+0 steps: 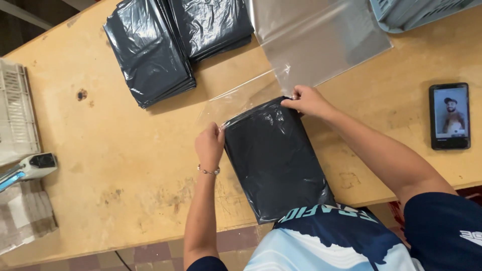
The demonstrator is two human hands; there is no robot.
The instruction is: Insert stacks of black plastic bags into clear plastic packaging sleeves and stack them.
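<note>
You have a single view, from the camera on your head, looking steeply down over your chest onto the wooden tabletop [125, 165]. It faces away from your body, so the near table edge runs along the bottom of the frame, tilted slightly, with floor tiles showing below it. The far side of the tabletop reaches the top of the frame. The camera sits close: your forearms fill the lower middle, and your left hand [209, 145] and right hand [308, 100] lie near the centre. The frame's left edge cuts a pale crate [15, 115], and the right side takes in a phone [449, 116]. No second view shares this scene.
</note>
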